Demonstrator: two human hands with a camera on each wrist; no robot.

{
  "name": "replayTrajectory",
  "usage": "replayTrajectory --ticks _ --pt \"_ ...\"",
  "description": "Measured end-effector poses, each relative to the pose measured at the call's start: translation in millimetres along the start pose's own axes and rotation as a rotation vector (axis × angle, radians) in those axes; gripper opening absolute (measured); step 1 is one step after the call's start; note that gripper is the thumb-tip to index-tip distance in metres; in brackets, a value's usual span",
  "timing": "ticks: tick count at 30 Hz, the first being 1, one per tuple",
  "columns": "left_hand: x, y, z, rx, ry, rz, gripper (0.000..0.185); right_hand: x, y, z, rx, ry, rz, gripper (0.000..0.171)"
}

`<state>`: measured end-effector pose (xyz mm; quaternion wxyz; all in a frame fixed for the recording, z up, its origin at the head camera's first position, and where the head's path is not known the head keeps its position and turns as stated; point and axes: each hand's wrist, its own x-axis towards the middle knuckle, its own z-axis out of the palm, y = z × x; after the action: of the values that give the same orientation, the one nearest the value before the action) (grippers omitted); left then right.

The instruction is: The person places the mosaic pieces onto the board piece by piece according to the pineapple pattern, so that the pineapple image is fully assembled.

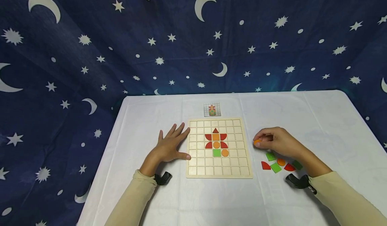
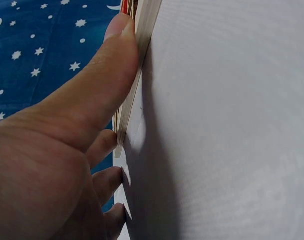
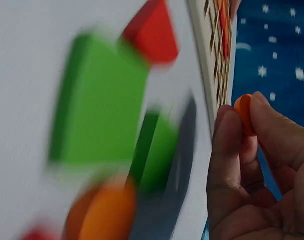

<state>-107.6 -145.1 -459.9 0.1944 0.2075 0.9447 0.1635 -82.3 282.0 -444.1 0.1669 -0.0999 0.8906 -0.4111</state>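
A wooden grid board [image 1: 219,172] lies on the white table, carrying red quarter pieces, an orange square, orange discs and a green square [image 1: 216,153]. My left hand [image 1: 170,145] lies flat on the cloth, fingers spread, with the thumb [image 2: 109,75] against the board's left edge [image 2: 142,45]. To the right of the board, my right hand [image 1: 273,140] pinches a small orange disc [image 1: 257,141] [image 3: 243,114] between thumb and fingers, just above the table.
Loose pieces lie under and beside the right wrist: green squares [image 1: 275,167] [image 3: 99,100], an orange disc [image 1: 281,162], red quarters [image 1: 265,165]. A small pattern card [image 1: 212,110] sits behind the board. A starry blue curtain [image 1: 193,34] backs the table.
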Motion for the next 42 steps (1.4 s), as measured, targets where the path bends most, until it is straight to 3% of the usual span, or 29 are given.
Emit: replayTrajectory --ticks 4,10,19,24,29,42 --pt "-0.1 0.0 -0.3 -0.002 0.001 0.001 0.113 13 -17 19 0.073 -0.046 0.027 0.015" --pt "-0.5 -0.6 -0.1 0.000 0.003 0.006 0.113 28 -37 44 0.125 -0.048 0.016 0.018" --pt "-0.8 -0.5 -0.7 0.002 0.001 0.009 0.112 41 -63 76 0.105 -0.059 -0.060 0.011" --pt "-0.7 0.1 -1.1 0.006 -0.002 0.002 0.113 44 -74 94 0.104 -0.019 -0.098 0.011" --pt "-0.5 0.2 -0.9 0.004 0.000 -0.003 0.113 45 -82 109 0.075 0.050 -0.122 0.012" --pt "-1.2 0.1 -1.0 -0.006 -0.003 0.001 0.112 50 -88 126 -0.093 0.087 -0.163 0.009"
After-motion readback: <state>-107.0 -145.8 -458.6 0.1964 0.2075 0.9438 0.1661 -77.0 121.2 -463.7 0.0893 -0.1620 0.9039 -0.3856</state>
